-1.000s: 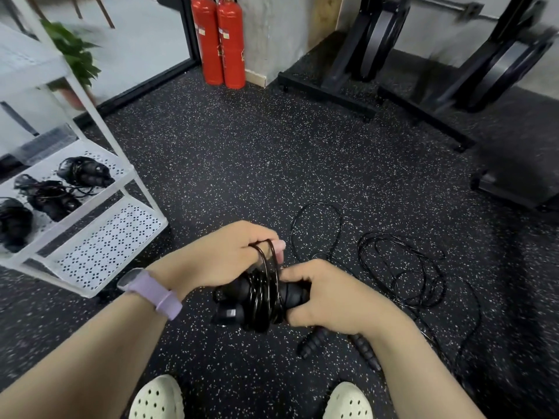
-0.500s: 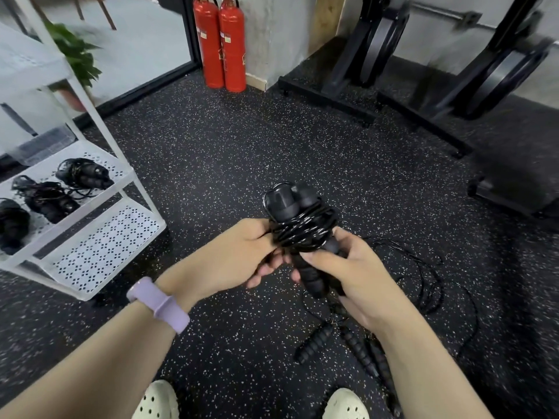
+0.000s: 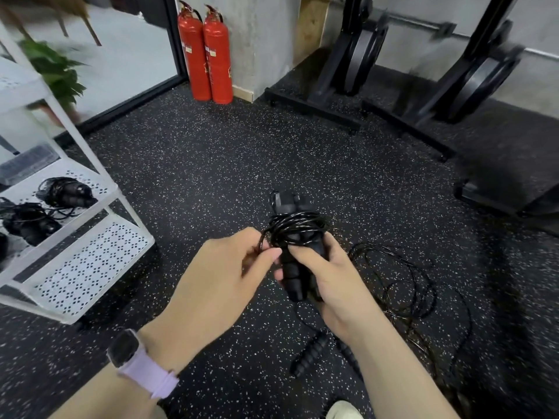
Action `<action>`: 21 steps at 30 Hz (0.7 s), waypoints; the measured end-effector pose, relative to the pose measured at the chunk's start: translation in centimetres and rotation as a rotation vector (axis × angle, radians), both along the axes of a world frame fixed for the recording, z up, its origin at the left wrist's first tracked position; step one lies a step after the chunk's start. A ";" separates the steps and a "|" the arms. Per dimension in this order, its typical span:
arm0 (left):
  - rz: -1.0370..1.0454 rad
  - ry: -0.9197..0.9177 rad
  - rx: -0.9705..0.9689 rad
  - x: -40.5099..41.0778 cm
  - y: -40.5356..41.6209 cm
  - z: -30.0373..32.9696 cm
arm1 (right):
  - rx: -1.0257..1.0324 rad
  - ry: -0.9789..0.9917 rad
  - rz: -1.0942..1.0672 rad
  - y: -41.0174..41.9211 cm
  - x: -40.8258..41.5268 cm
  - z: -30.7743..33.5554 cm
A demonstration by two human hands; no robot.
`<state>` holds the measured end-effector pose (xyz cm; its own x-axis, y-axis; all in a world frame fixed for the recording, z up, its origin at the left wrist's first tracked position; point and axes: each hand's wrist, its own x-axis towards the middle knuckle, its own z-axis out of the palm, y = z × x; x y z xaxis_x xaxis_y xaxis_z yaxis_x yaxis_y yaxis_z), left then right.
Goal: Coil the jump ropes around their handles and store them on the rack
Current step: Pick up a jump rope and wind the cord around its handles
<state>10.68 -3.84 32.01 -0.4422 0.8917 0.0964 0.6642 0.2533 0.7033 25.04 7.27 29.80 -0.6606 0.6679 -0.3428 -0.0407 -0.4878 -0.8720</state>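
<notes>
1. Two hands hold one jump rope point(image 3: 295, 234) above the floor point(image 3: 211, 164). The right hand point(image 3: 328, 273) grips the paired handles; the left hand point(image 3: 223, 267) pinches the cord at the edge of the coil.
2. The cord looks thin, glossy and springy. It will likely try to unwind, so the loose end needs tucking under a turn.
3. The handles look stiff, ribbed and light. Take hold there, below the coil, and keep a thumb on the wraps during carrying.
4. A second rope point(image 3: 402, 285) lies uncoiled on the floor to the right, its handles point(image 3: 311, 355) near the person's feet.
5. The white rack point(image 3: 90, 246) stands to the left; coiled ropes point(image 3: 65, 193) already rest on its middle shelf.
6. Two red fire extinguishers point(image 3: 205, 52) carry small labels, too blurred to read. No brand is legible on the rope.
</notes>
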 end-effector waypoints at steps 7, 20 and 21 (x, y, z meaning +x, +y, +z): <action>-0.058 0.102 0.070 0.0 -0.1 0.0 | 0.223 -0.032 0.074 0.1 0.5 0.0; 0.049 0.084 0.261 1.3 -0.2 0.9 | -0.025 0.016 -0.016 -0.7 0.1 0.4; 0.059 0.085 0.286 1.4 -0.1 0.9 | -0.040 0.020 -0.024 -0.7 0.1 0.4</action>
<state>12.13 -3.95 32.93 -0.4717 0.7963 0.3787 0.7137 0.0926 0.6943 25.09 6.57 30.23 -0.6514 0.6699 -0.3562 -0.0705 -0.5209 -0.8507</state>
